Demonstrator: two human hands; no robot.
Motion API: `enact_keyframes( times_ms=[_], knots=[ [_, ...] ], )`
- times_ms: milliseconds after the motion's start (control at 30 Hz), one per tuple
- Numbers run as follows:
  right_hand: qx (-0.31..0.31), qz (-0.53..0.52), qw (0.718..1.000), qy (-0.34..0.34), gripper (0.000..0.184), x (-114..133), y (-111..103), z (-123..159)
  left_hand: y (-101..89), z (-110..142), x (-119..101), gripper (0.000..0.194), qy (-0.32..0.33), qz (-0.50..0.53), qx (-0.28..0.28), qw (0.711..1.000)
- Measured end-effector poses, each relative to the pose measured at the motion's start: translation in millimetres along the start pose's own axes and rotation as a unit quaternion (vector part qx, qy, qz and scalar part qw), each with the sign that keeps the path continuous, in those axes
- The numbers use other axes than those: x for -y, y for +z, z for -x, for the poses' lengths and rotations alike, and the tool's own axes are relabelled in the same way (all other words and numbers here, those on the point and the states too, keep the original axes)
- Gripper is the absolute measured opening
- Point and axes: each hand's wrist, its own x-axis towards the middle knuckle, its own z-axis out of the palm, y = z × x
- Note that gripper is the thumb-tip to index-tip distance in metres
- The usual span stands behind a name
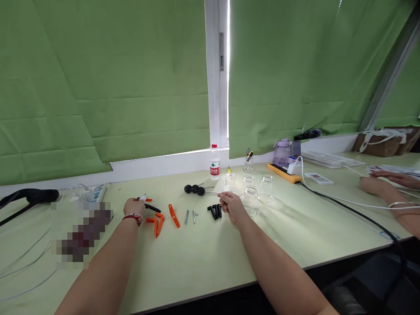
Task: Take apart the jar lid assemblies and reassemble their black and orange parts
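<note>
My right hand (231,207) pinches the end of a thin metal rod (212,192). At the rod's far end is a round black knob (201,191), beside two similar black knobs (191,189) on the table. My left hand (134,207) is closed around something small, white and black, mostly hidden by the fingers. A black pen-like piece (153,208) sticks out beside it. Close by lie orange angled pieces (159,224) and an orange strip (174,216). Between my hands are metal pins (187,217) and several short black handles (215,211).
Clear glass cups (251,192) stand just beyond my right hand. A water bottle (215,162) is at the back. An orange power strip (284,173) trails a black cable to the right. Another person's hands (374,186) are at the far right. White cables lie at left.
</note>
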Motion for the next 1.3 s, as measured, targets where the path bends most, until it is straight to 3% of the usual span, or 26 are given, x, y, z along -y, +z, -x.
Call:
enact_keyframes(
  times_ms=[233, 567, 767, 867, 1000, 1100, 1200, 1300],
  knots=[
    [-0.01, 0.021, 1.0, 0.007, 0.03, -4, -2, -2, 6.7, 1, 6, 0.033, -0.027, -0.122, 0.047, 0.991],
    [0.001, 0.09, 0.996, -0.002, 0.027, -8, 2, 1, 13.8, 14, 8, 0.035, -0.016, -0.152, 0.057, 0.987],
    [-0.006, 0.084, 0.996, 0.037, 0.026, -9, 18, -2, 16.0, 17, 8, 0.038, -0.024, -0.158, 0.039, 0.986],
    [-0.003, 0.119, 0.993, 0.025, 0.025, -8, 32, -9, 19.2, 18, 7, 0.041, -0.02, -0.14, 0.036, 0.989],
    [0.006, 0.263, 0.965, -0.021, 0.03, -12, 50, -28, 22.5, 21, 8, 0.043, -0.006, -0.1, 0.038, 0.994],
    [0.026, 0.369, 0.929, -0.017, 0.046, -17, 60, -47, 22.3, 26, 12, 0.042, 0.013, -0.059, 0.055, 0.997],
    [0.043, 0.411, 0.91, -0.007, 0.061, -22, 67, -63, 21.1, 30, 15, 0.04, 0.03, -0.021, 0.068, 0.997],
    [0.045, 0.418, 0.907, 0.006, 0.058, -27, 71, -72, 20.6, 32, 15, 0.039, 0.032, 0.003, 0.074, 0.997]
  ],
)
